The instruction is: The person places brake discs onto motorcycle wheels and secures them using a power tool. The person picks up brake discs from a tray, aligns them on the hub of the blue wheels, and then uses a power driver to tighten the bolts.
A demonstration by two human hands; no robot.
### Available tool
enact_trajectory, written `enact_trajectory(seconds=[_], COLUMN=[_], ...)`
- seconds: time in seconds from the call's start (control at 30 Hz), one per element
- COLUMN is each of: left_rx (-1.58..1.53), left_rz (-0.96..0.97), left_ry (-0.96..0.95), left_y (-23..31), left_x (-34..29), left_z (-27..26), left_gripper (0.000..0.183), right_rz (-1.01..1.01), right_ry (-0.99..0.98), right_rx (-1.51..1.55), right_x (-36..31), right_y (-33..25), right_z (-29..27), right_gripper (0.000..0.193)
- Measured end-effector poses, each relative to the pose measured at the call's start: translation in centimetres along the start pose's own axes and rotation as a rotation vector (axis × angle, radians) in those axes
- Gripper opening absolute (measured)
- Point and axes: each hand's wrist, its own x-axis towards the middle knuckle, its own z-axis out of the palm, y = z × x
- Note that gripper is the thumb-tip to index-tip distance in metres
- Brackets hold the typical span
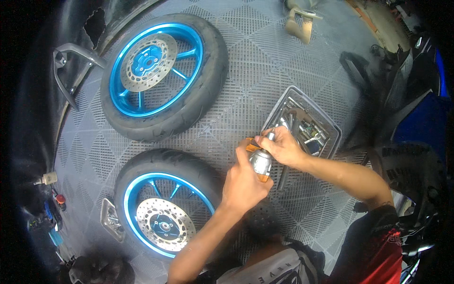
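Just R of ctr. frame, the left hand [246,183] has its fingers wrapped round a silver-&-orange power tool [260,162], w/ the right hand [286,147] closed about its nose end (some fingertips hidden). Just beyond, R of ctr., sits a grey bin [316,108] of metal pcs.; one blue-rimmed wheel [150,61] lies upper L, another wheel [165,226] lower L.

Left hand [243,184] grips a silver tool [260,162], right hand [286,148] its tip [271,136]
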Motion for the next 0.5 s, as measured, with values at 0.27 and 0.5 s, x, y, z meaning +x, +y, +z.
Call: enact_trajectory(seconds=[0.27,0.5], left_rx=[0.015,-0.001], left_rz=[0.046,0.018], left_ry=[0.055,0.083], left_y=[-0.7,-1.3], left_x=[0.2,0.0], left_z=[0.3,0.6], left_gripper=[0.089,0.092], right_rz=[0.019,0.302], right_ry=[-0.012,0.088], right_rx=[-0.014,-0.059], right_x=[1.8,-0.5], right_y=[-0.3,-2.7], right_z=[-1.8,2.0], right_gripper=[0.037,0.049])
